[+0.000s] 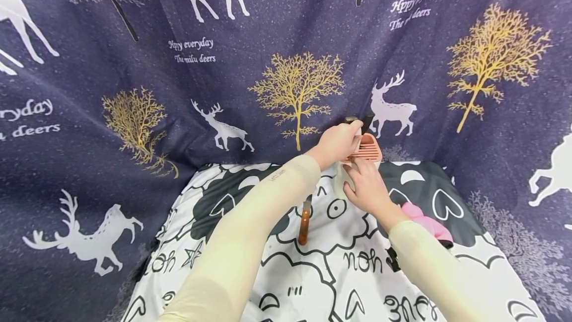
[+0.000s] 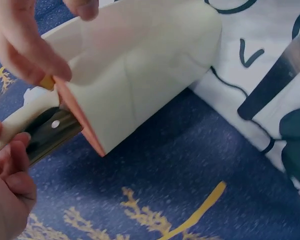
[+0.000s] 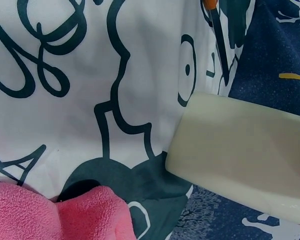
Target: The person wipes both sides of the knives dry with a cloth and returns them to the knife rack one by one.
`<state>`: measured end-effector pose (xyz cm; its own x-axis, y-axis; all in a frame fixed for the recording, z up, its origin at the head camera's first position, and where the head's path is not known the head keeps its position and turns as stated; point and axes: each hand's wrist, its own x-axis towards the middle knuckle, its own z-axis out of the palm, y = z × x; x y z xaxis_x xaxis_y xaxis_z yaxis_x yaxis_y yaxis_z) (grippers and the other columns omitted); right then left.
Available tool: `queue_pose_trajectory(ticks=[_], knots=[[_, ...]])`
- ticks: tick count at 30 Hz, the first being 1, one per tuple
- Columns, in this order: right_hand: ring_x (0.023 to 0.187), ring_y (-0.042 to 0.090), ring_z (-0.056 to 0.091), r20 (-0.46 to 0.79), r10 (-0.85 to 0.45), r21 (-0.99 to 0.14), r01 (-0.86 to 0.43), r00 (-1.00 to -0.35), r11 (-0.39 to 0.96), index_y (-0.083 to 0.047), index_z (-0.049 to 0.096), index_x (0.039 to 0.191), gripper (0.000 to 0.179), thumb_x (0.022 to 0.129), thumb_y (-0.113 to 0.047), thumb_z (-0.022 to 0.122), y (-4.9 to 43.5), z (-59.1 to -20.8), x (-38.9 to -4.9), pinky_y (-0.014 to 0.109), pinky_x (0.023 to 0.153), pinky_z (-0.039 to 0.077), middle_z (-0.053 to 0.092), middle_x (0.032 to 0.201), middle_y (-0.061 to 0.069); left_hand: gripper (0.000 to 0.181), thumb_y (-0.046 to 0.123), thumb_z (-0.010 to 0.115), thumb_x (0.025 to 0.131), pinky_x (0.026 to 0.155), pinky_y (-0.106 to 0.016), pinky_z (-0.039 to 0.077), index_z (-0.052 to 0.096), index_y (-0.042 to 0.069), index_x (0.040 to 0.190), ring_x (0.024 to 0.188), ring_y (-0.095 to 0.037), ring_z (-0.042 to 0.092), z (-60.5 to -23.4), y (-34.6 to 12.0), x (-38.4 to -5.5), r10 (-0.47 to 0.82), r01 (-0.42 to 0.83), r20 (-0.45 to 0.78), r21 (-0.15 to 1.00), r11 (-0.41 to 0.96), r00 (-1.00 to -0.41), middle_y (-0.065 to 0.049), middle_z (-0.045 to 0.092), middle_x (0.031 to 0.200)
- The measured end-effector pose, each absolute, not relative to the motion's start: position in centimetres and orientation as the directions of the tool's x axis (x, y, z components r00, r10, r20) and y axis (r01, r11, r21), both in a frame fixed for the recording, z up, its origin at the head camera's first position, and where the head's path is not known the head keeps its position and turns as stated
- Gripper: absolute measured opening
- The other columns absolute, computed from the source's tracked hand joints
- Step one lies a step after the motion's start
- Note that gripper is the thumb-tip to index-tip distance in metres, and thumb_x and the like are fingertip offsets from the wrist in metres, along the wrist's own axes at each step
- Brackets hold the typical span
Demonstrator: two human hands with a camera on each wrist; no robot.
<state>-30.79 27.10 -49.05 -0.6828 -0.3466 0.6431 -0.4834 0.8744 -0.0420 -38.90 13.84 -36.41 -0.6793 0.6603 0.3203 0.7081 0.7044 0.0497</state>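
Observation:
A cream knife block (image 2: 140, 95) with a salmon slotted top (image 1: 370, 152) stands at the cloth's back edge, against the curtain. My left hand (image 1: 337, 144) is over its top, fingers curled at the riveted black handle (image 2: 52, 129) of a knife set in it. A pale handle (image 2: 32, 112) lies alongside, close by the same fingers. My right hand (image 1: 368, 185) holds the near side of the block, with bent fingers at the rim and the thumb spread over the wall. A bit of yellow (image 2: 47, 82) shows under its fingertip. The right wrist view shows mostly the block's wall.
A small knife with a brown handle (image 1: 304, 225) lies on the patterned cloth (image 1: 308, 267), left of the block. A pink fuzzy thing (image 3: 60, 212) is by the right forearm, with a black object (image 1: 393, 260) beside it. Dark deer-print curtain (image 1: 277, 29) hangs behind and at both sides.

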Motion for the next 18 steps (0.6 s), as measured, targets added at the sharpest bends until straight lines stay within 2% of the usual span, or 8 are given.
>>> queue_pose_trajectory(ticks=[4,7,10,13,16,18], knots=[[0.12,0.045,0.053,0.64,-0.346,-0.043,-0.481,-0.686,0.875,-0.001,0.068,0.12,0.041,0.084,-0.021,0.066,27.1,-49.0,-30.8,0.06,0.11,0.04,0.057,0.131,0.023,0.051,0.034,0.045,0.11,0.056,-0.025,0.051,0.037,0.021,0.159,0.066,-0.01,0.065,-35.5,13.7,-39.0,0.667,0.689,0.239,0.012,0.724,-0.705,0.002,0.073,0.09],[0.121,0.045,0.053,0.637,-0.35,-0.045,-0.487,-0.687,0.872,0.0,0.069,0.118,0.04,0.084,-0.021,0.066,27.1,-48.9,-30.7,0.06,0.111,0.04,0.057,0.133,0.023,0.056,0.036,0.044,0.11,0.048,-0.024,0.042,0.027,0.027,0.163,0.053,-0.01,0.053,-35.0,13.4,-39.0,0.673,0.685,0.186,0.006,0.728,-0.716,0.003,0.066,0.076],[0.122,0.045,0.053,0.625,-0.358,-0.05,-0.493,-0.693,0.868,0.001,0.07,0.117,0.039,0.085,-0.021,0.066,27.1,-48.7,-30.7,0.061,0.111,0.039,0.057,0.135,0.023,0.062,0.034,0.046,0.109,0.045,-0.024,0.036,0.019,0.029,0.165,0.049,-0.01,0.046,-34.8,12.9,-39.0,0.69,0.703,0.161,0.047,0.709,-0.706,0.003,0.059,0.068],[0.124,0.045,0.053,0.6,-0.361,-0.069,-0.495,-0.714,0.866,0.0,0.07,0.119,0.04,0.085,-0.021,0.067,27.1,-48.2,-30.4,0.061,0.112,0.039,0.057,0.138,0.023,0.067,0.031,0.05,0.108,0.046,-0.024,0.035,0.016,0.029,0.166,0.051,-0.011,0.046,-34.9,12.2,-38.6,0.713,0.731,0.163,0.128,0.67,-0.682,0.002,0.057,0.069],[0.129,0.045,0.053,0.557,-0.364,-0.102,-0.496,-0.747,0.863,-0.001,0.07,0.122,0.041,0.087,-0.022,0.067,27.3,-47.5,-30.0,0.061,0.114,0.039,0.056,0.142,0.023,0.069,0.033,0.052,0.107,0.049,-0.024,0.037,0.016,0.029,0.166,0.058,-0.011,0.051,-35.1,11.1,-37.8,0.73,0.748,0.165,0.184,0.638,-0.663,0.003,0.057,0.077],[0.133,0.045,0.052,0.519,-0.364,-0.131,-0.493,-0.773,0.86,-0.002,0.069,0.126,0.044,0.087,-0.022,0.068,27.5,-46.9,-29.6,0.06,0.115,0.039,0.055,0.144,0.025,0.063,0.035,0.052,0.107,0.05,-0.025,0.039,0.025,0.027,0.164,0.061,-0.011,0.053,-35.3,10.1,-37.1,0.74,0.757,0.167,0.215,0.617,-0.651,0.004,0.058,0.08]])
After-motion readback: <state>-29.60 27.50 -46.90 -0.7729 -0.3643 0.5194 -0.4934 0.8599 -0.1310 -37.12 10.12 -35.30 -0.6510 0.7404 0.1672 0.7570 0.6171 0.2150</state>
